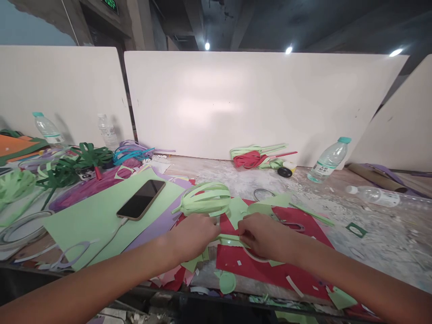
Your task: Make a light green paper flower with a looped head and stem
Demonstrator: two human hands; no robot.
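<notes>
My left hand (197, 234) is closed, its fingertips pinching one end of a light green paper strip (231, 238). Facing it across a short gap, my right hand (259, 234) is also closed, with its fingers on the strip's other end. A light green bundle of looped paper strips (207, 198) lies just beyond my left hand. Red paper sheets (236, 263) and light green scraps (236, 211) spread beneath and around both hands. Part of a round ring shows under my right hand, the rest being hidden.
A phone (141, 200) with a cable rests on green paper (91, 220) at left. Farther back are red and green strip bundles (249, 159) and a black-lidded jar (285, 172). Bottles (329, 159) stand or lie about. White panels (263, 103) border the table's back.
</notes>
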